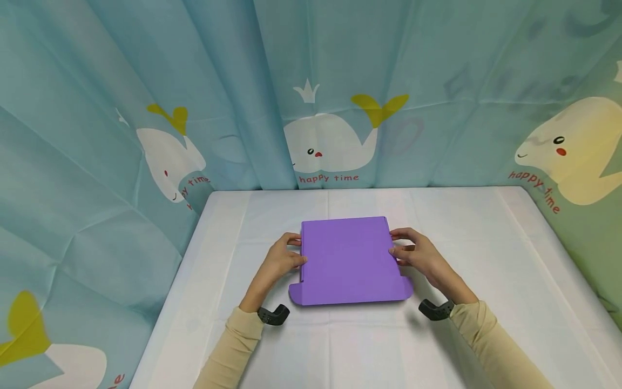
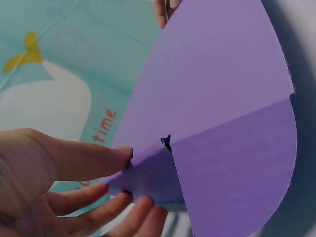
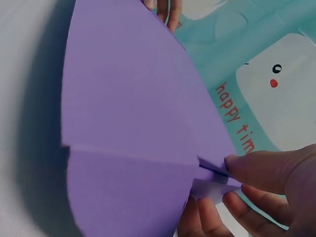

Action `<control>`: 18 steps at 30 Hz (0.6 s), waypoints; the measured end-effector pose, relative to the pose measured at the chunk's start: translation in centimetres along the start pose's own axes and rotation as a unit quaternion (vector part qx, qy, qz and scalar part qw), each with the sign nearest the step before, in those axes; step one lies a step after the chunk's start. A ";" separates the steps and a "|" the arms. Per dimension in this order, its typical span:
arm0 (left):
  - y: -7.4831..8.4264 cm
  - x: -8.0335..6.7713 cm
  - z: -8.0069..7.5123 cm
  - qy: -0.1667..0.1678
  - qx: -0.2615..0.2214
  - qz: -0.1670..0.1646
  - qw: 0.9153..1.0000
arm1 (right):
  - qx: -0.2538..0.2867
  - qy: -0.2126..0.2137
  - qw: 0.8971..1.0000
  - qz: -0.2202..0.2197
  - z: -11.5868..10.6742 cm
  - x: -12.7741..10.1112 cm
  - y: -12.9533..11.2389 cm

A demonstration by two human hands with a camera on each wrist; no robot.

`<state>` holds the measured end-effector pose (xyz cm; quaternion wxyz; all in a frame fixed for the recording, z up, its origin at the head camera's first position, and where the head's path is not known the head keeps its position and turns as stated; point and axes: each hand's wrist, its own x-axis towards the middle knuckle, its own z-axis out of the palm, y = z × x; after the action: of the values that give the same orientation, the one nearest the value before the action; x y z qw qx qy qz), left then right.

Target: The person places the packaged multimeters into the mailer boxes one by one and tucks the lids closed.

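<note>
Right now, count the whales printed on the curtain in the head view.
5. One whale left of the table, one centre behind it, one at far right, one partly cut off at bottom left, one barely visible at the top right edge. Folds may hide more.

Purple box (image 1: 350, 259); white tablecloth (image 1: 486, 243); teal whale-print curtain (image 1: 121, 81).

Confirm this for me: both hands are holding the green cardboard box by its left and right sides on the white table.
Not quite: the cardboard box is purple, not green, as the head view shows plainly. The rest holds: the left hand grips its left side and the right hand its right side, on the white table.
</note>
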<state>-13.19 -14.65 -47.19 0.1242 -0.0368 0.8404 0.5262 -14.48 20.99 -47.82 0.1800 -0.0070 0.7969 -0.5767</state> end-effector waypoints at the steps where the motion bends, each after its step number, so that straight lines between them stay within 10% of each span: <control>1: 0.2 -0.1 0.0 0.004 0.028 0.008 1.000 | 0.003 0.001 1.000 -0.002 0.0 0.0 0.1; 10: 2.9 -1.7 1.1 0.053 0.253 0.124 0.958 | -0.011 0.012 1.000 -0.022 0.2 -1.2 0.3; 18: 4.9 -3.1 3.5 -0.003 0.346 0.174 0.922 | -0.068 0.029 0.996 -0.045 0.1 -2.9 0.0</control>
<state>-10.54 -9.57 -43.60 0.0377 0.1571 0.9628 0.2164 -11.71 21.52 -47.07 0.1298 -0.0383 0.8378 -0.5289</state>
